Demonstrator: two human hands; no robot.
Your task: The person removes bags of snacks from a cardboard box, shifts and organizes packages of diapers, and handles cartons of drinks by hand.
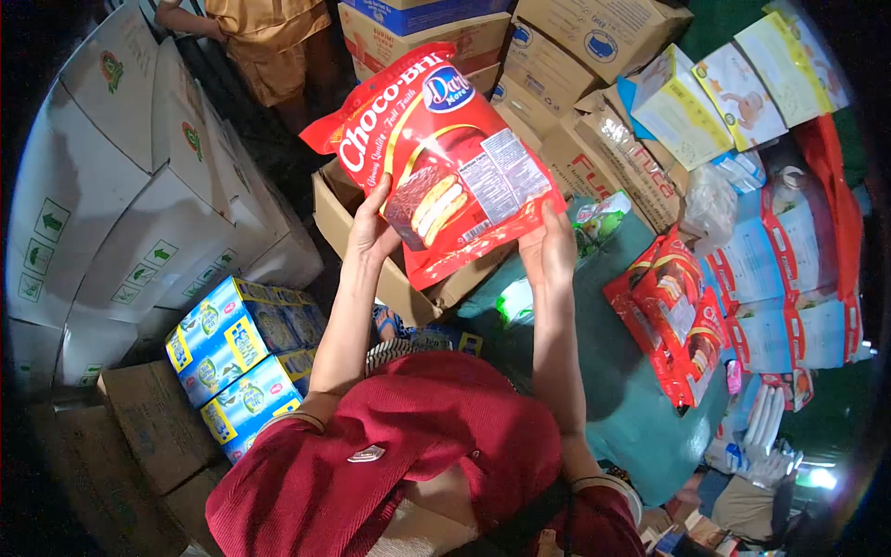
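Near: both hands support one large red packet (464,167) in front of the chest. The left hand (371,227) grips its lower left side, thumb on the printed face. The right hand (549,246) grips its lower right corner. The fingers of both hands grasp the wrapper. The step in hand appears to be presentation of the label side. Any change of position calls for two-handed, light support; the wrapper is likely to crumple.

Middle: the packet is above an open carton (399,286), beside the table (631,427). Similar red packets (670,316) lie near its right edge.

Far: brown cartons (603,37) stand stacked; another person (269,42) stands at left.
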